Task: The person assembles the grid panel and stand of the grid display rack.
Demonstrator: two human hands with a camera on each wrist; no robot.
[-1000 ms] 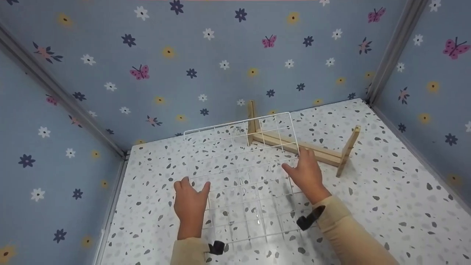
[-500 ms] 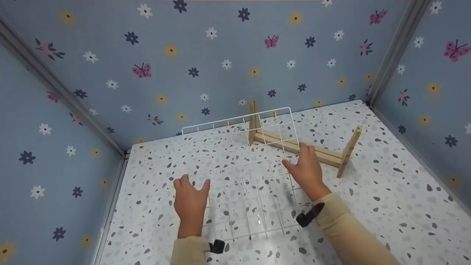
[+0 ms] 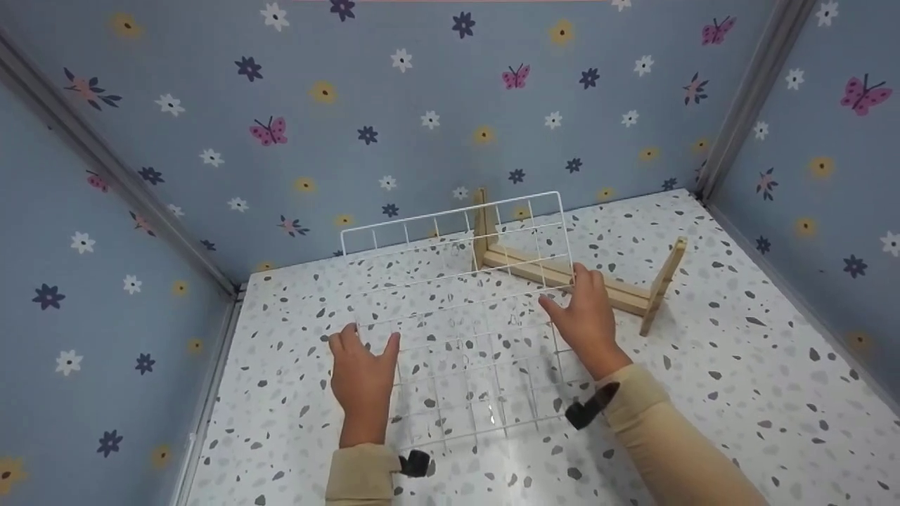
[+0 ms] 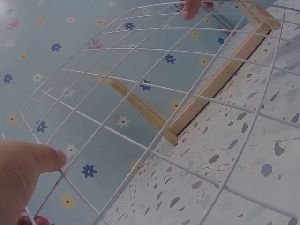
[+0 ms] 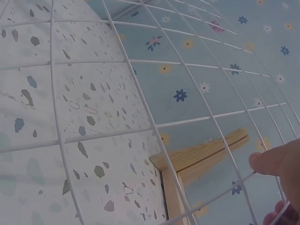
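A white wire grid panel (image 3: 506, 267) is held up between both hands, tilted with its far edge raised. My left hand (image 3: 362, 379) grips its left side wire, and in the left wrist view the thumb of that hand (image 4: 23, 173) lies against the wires. At the opposite side wire, my right hand (image 3: 589, 327) grips the panel, the thumb on the near face and fingertips behind, as the right wrist view shows of this hand (image 5: 281, 164). Behind the panel stands a wooden frame (image 3: 664, 284), a grooved crossbar joining two upright end pieces, seen partly through the grid.
The speckled white tabletop (image 3: 738, 393) lies under everything. Blue flowered panels wall it in at the back (image 3: 436, 84), left and right. The wooden frame's far end is close to the back wall.
The grid panel's far edge has risen and the panel stands steeper, its near edge shifting away from me. Both hands have moved slightly up with it. The wooden frame has stayed put.
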